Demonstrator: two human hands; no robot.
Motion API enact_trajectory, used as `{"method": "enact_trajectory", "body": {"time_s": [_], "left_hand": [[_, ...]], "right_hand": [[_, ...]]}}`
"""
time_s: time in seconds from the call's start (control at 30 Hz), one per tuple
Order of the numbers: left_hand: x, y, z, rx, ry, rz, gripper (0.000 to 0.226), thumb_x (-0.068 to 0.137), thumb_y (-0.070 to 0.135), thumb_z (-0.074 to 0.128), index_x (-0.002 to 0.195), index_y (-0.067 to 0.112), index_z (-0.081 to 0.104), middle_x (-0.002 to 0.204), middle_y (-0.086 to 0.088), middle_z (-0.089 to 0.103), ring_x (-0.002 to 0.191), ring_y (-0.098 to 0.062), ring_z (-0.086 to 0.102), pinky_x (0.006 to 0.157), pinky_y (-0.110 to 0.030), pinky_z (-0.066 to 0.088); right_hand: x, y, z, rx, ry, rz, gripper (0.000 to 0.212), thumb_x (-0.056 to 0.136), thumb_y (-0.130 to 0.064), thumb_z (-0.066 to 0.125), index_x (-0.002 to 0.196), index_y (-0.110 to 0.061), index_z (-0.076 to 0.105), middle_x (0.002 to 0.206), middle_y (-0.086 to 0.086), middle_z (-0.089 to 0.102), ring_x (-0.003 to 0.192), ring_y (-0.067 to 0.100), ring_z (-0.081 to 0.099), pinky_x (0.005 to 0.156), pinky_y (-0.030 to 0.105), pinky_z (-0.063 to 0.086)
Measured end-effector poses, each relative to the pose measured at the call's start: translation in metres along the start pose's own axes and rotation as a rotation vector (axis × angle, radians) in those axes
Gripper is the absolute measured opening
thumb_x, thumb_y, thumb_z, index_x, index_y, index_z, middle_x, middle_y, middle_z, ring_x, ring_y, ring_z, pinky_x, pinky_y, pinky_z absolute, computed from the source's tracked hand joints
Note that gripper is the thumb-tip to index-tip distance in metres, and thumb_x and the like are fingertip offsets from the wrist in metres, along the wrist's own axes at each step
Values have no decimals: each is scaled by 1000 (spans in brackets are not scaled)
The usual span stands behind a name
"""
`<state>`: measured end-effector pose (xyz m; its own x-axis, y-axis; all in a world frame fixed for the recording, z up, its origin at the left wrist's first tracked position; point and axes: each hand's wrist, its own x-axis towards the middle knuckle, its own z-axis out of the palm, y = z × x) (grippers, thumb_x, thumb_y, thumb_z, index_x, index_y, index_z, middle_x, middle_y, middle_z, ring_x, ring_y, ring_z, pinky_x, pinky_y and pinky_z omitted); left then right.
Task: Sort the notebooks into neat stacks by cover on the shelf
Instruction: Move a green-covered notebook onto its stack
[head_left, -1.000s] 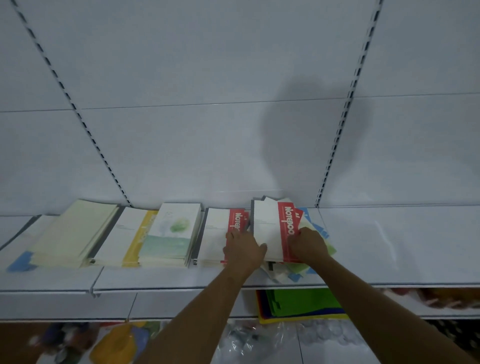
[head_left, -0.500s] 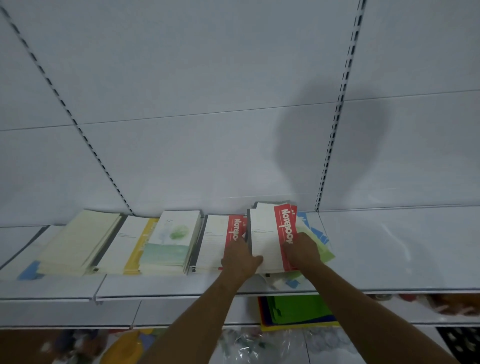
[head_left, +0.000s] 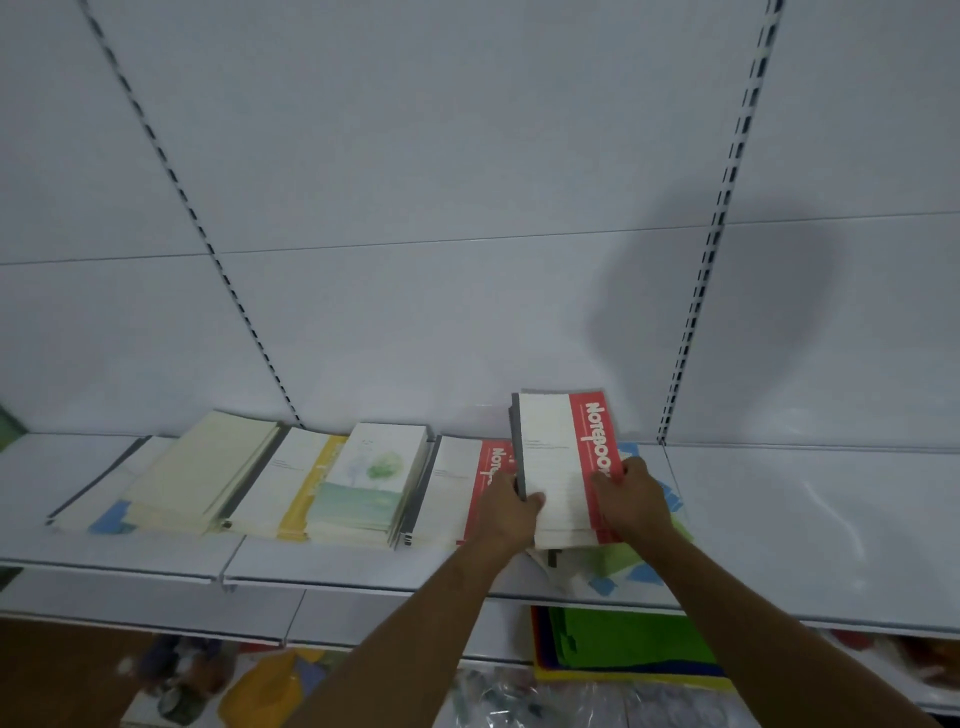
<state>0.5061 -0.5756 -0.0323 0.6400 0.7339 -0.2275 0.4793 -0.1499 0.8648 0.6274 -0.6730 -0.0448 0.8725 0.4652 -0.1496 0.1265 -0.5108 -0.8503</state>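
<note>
A white-and-red notebook (head_left: 558, 452) with a grey spine is tilted up off the shelf, far edge raised. My left hand (head_left: 506, 506) grips its spine edge and my right hand (head_left: 631, 499) grips its red edge. Under it lies a loose pile of mixed covers (head_left: 623, 564), green and blue parts showing. Left of it a stack with the same white-and-red cover (head_left: 457, 488) lies flat. Further left sit a green-tree-cover stack (head_left: 363, 483), a white-and-yellow stack (head_left: 291, 483), a cream stack (head_left: 202, 467) and a white-and-blue notebook (head_left: 104, 512).
The white shelf (head_left: 805, 530) stretches to the right of the pile. Slotted uprights (head_left: 711, 249) run up the white back panel. Below the shelf lie green, blue and yellow sheets (head_left: 628, 644) and blurred items on a lower level.
Both hands have lifted the white-and-red notebook off the mixed pile and tilted its far edge upward. The view has shifted slightly downward and left.
</note>
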Motion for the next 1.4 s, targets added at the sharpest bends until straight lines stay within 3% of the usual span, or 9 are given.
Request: {"method": "enact_trajectory", "body": {"time_s": [0.2, 0.33, 0.43, 0.6, 0.83, 0.97, 1.03, 1.27, 1.4], "left_hand": [[3, -9, -32, -7, 238, -91, 20, 94, 12, 55, 112, 3, 51, 115, -12, 62, 93, -17, 56, 79, -27, 47], [5, -26, -68, 14, 391, -132, 25, 95, 9, 55, 118, 0, 52, 116, -10, 62, 102, -23, 60, 84, -29, 47], [12, -44, -93, 58, 433, -161, 26, 95, 12, 54, 117, -2, 52, 118, -18, 62, 106, -31, 60, 83, -29, 45], [34, -64, -119, 136, 396, -142, 26, 95, 14, 56, 116, -1, 55, 116, -17, 63, 106, -31, 61, 89, -33, 47], [68, -82, -122, 260, 265, -96, 28, 93, 20, 59, 114, 0, 57, 115, -16, 63, 106, -28, 61, 88, -32, 48], [76, -86, -116, 363, 176, -87, 35, 92, 24, 61, 117, 0, 52, 117, -16, 60, 108, -29, 59, 87, -31, 47], [77, -88, -114, 426, 136, -71, 38, 93, 29, 58, 118, 1, 50, 118, -15, 59, 108, -27, 59, 84, -28, 46], [71, -81, -112, 479, 100, -53, 31, 92, 23, 56, 114, 2, 51, 113, -13, 60, 101, -26, 61, 71, -23, 41], [63, -71, -111, 513, 96, -22, 31, 93, 25, 56, 112, 1, 53, 113, -13, 61, 102, -25, 61, 72, -23, 40]], "right_hand": [[-4, -20, 28, -137, -120, -96, 25, 98, -33, 43, 105, -10, 50, 86, -1, 58, 71, 12, 57, 56, 22, 40], [-11, -49, 67, -138, -232, -201, 22, 97, -35, 45, 93, -14, 51, 85, -2, 62, 76, 17, 65, 62, 26, 50], [-11, -64, 102, -190, -329, -236, 20, 93, -25, 48, 83, -16, 63, 80, -2, 69, 64, 8, 66, 61, 28, 58], [-8, -74, 142, -292, -439, -93, 10, 91, -14, 57, 93, -7, 64, 86, 7, 68, 72, 17, 69, 69, 28, 60], [-4, -70, 162, -309, -482, 149, 6, 79, -8, 62, 82, -9, 57, 91, 18, 68, 75, 29, 72, 59, 34, 59], [2, -58, 175, -390, -353, 141, 16, 88, -22, 59, 90, -6, 61, 83, 8, 67, 70, 20, 69, 66, 34, 60], [-2, -64, 176, -398, -345, 147, 15, 87, -22, 58, 89, -7, 58, 84, 8, 66, 71, 21, 69, 62, 31, 59], [-2, -74, 168, -563, -281, 68, 13, 87, -23, 56, 90, -11, 52, 81, 3, 60, 77, 19, 67, 77, 32, 58], [5, -82, 155, -533, -226, -60, 25, 86, -31, 55, 100, -9, 55, 92, 5, 64, 79, 20, 66, 77, 35, 57]]}}
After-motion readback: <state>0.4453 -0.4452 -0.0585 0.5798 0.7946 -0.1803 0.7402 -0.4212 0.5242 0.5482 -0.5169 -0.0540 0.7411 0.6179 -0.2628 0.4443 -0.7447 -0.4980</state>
